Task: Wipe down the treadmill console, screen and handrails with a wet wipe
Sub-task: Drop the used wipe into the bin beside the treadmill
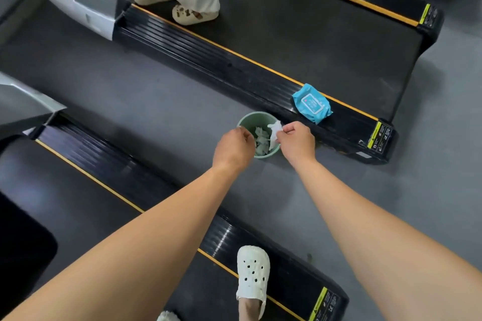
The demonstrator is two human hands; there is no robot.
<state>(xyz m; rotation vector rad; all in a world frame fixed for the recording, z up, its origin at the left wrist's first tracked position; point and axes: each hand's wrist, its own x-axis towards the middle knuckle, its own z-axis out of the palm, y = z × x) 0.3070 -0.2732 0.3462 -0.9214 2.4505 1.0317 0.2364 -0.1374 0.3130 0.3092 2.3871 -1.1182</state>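
Grey matte floor (156, 101) carries two black treadmills side by side. Far treadmill (313, 34): dull rubber belt, ribbed side rail, yellow edge stripe. Console, screen and handrails are out of view. The person stands on the near treadmill (117, 161), one perforated white foam clog (253, 273) at its rail, both bare arms reaching down into the aisle.

Round pale-green plastic bin (245, 118) sits on the floor between the machines, part-filled with crumpled wipes; this likely keeps waste within reach. Soft blue wet-wipe pack (311, 103) lies flat on the far rail, near the bin, probably parked for the next sheet.

Right hand (297, 142) pinches a crumpled white wet wipe (276, 131) over the bin's right rim. Judged: discarding. Left hand (234, 148) hovers at the left rim, fingers curled; whether it holds anything cannot be told.
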